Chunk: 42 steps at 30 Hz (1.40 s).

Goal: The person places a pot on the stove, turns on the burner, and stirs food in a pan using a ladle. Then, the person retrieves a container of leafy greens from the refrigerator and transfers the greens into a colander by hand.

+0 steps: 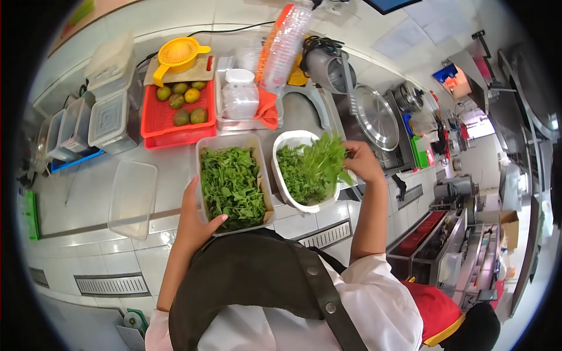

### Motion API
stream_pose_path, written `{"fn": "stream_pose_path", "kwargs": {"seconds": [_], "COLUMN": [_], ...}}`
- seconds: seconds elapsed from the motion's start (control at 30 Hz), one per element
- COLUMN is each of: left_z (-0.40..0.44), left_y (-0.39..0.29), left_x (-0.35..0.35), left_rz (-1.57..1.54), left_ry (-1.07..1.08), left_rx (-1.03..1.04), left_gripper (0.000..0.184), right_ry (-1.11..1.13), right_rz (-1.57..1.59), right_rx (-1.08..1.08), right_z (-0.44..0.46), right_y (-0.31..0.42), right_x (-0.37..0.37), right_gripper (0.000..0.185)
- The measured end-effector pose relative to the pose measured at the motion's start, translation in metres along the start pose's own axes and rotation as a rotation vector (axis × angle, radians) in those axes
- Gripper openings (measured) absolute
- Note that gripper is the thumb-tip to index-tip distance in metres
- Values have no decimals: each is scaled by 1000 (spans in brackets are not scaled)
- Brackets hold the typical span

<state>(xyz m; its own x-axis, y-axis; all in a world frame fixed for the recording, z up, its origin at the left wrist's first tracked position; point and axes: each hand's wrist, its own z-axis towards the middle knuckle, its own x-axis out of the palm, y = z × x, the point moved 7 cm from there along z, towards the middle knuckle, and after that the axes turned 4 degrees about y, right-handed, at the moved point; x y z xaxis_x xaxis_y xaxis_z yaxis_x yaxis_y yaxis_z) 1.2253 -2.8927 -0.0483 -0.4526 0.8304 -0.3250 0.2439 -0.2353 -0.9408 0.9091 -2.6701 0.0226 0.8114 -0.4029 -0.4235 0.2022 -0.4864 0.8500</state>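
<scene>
My right hand (364, 161) pinches a bunch of leafy green herbs (325, 157) above a white basket (280, 180). More herbs (297, 175) lie inside that basket, partly covered by the raised bunch. To its left, a clear plastic container (268, 193) is filled with leafy greens (232, 181), and a brownish liner shows along its right side. My left hand (196, 216) grips this container at its near left corner, with the thumb over the front rim and the fingers along the side wall.
Left of the container lies a clear lid (133, 199) at the counter edge. Behind stand a red basket (153, 120) of green-orange citrus, a yellow strainer (177, 52), lidded boxes (110, 120) and stacked plastic cups (287, 52). A person in red (430, 307) is close at my right.
</scene>
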Motion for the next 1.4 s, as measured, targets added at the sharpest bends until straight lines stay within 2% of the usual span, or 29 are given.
{"fn": "stream_pose_path", "kwargs": {"seconds": [0.07, 0.1, 0.17, 0.27, 0.37, 0.43, 0.5, 0.57, 0.6, 0.7, 0.73, 0.83, 0.87, 0.97, 1.03, 1.13, 1.23, 1.3, 1.37, 1.4], "left_z": [0, -1, -1, -2, 0, 0, 0, -1, -1, -5, -5, -6, -7, -12, -11, -12, -8, -2, 0, 1], "left_y": [2, 2, 3, 6, 6, 6, 6, 4, 3, 1, 1, -3, -6, 0, 1, 1, 5, 2, -4, -12], "left_x": [2, 3, 6, 12, 16, 18, 19, 22, 21, 17, 18, 17, 15, 13, 13, 13, 12, 17, 20, 18], "left_rz": [61, 93, 110, 142, 144, 137, 135, 126, 122, 197, 180, 148, 156, 153, 154, 145, 120, 120, 124, 133], "left_ry": [-6, -8, 0, 6, -8, -25, -45, -36, -40, -54, -52, -68, -79, -101, -97, -99, -100, -98, -86, -85], "left_rx": [39, 57, 46, 36, 18, 11, 18, 13, 9, 39, 23, 10, 19, 2, 2, 0, -7, -8, 55, 70], "left_gripper": [91, 90, 89, 86, 84, 83, 82, 81, 81, 79, 78, 78, 78, 78, 78, 77, 76, 74, 73, 73], "right_ry": [-11, -77, -162, -421, -377, -422, -363, -204, -275, -384, -221, -64, -114, -8, 682, 322, -181, -316, -230, -83], "right_rz": [-167, -341, -94, -145, -194, -569, -718, -629, -619, -484, -579, -777, -783, -847, -1045, -861, -624, -596, -680, -776], "right_rx": [133, 99, 38, 61, -179, -192, -82, 129, 92, -230, -108, 313, 377, -28, 290, 448, 107, -437, -469, -231], "right_z": [-8, -1, 7, 1, -7, -3, 10, 35, 36, 59, 71, 57, 42, 21, 10, -8, 6, 36, 52, 55], "right_y": [-23, -62, -94, -102, -81, -93, -105, -120, -98, -78, -100, -121, -107, -100, -156, -136, -74, -59, -84, -113], "right_x": [5, 0, 1, -15, 13, 41, 59, 61, 53, 28, 31, 32, 29, 57, 96, 63, 38, 63, 77, 80], "right_gripper": [22, 21, 24, 31, 35, 35, 35, 34, 36, 38, 47, 58, 65, 51, 35, 22, 19, 15, 12, 12]}}
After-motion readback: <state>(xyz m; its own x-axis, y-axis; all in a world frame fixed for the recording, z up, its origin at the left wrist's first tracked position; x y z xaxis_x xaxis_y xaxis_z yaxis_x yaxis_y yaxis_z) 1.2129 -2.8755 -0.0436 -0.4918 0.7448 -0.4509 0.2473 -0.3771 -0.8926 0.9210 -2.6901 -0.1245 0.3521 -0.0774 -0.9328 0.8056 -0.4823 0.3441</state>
